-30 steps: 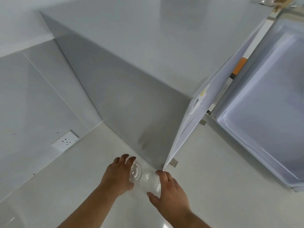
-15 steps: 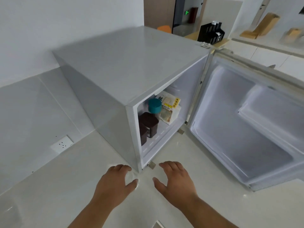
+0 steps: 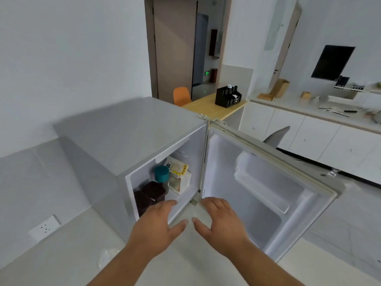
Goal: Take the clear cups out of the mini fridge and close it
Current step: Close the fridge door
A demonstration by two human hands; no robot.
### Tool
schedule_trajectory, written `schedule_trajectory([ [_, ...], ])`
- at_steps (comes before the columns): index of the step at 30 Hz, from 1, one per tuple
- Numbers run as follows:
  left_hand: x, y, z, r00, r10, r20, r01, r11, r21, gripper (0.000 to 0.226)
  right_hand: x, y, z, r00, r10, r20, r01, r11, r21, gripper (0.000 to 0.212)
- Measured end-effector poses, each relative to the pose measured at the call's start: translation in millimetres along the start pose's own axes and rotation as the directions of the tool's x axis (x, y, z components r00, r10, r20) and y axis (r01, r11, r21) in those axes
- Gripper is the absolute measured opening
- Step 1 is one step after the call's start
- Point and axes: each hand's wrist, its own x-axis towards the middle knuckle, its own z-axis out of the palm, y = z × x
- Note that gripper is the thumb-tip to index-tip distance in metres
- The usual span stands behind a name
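The grey mini fridge [image 3: 127,129] stands on a pale counter with its door [image 3: 268,182] swung wide open to the right. Inside I see two dark brown containers [image 3: 152,193], a teal-lidded jar [image 3: 161,174] and a food packet [image 3: 179,174]. My left hand [image 3: 158,228] hovers at the fridge's lower opening, fingers spread, holding nothing. My right hand [image 3: 220,221] is beside it near the bottom hinge, also spread and empty. A clear cup [image 3: 108,258] lies on the counter left of my left forearm, faint and blurred.
A wall socket [image 3: 44,227] sits low on the left wall. Behind the fridge are a wooden table [image 3: 212,109] with a black organiser [image 3: 227,97], an orange chair [image 3: 181,96], and white cabinets [image 3: 309,129] along the right.
Both hands let go of the clear cups on the counter and rose to the fridge opening. My view lifted from the counter to the fridge interior and room.
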Motion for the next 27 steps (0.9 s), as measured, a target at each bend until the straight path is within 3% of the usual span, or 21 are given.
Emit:
schedule_trajectory([
  [9,53.3,75.6,-79.9,0.951,0.237,-0.196,-0.229,0.971,0.065,0.081,41.5,-3.1,-99.4,0.976,-0.06,-0.211,0.043,0.995,-0.087,0.072],
  [14,90.0,99.5,-117.4,0.918,0.302,-0.259,-0.262,0.948,0.178,0.078,66.1,-1.7,-151.2,0.959,-0.1,-0.265,0.056,0.984,-0.169,0.072],
  [23,134.5,85.4,-162.1,0.946,0.28,-0.164,-0.197,0.897,0.396,0.075,90.7,37.6,-205.7,0.978,-0.021,-0.208,-0.052,0.938,-0.342,0.072],
  [27,141.1,63.3,-164.0,0.964,0.244,-0.102,-0.181,0.89,0.419,0.07,90.3,64.5,-206.6,0.989,0.083,-0.124,-0.126,0.909,-0.397,0.072],
])
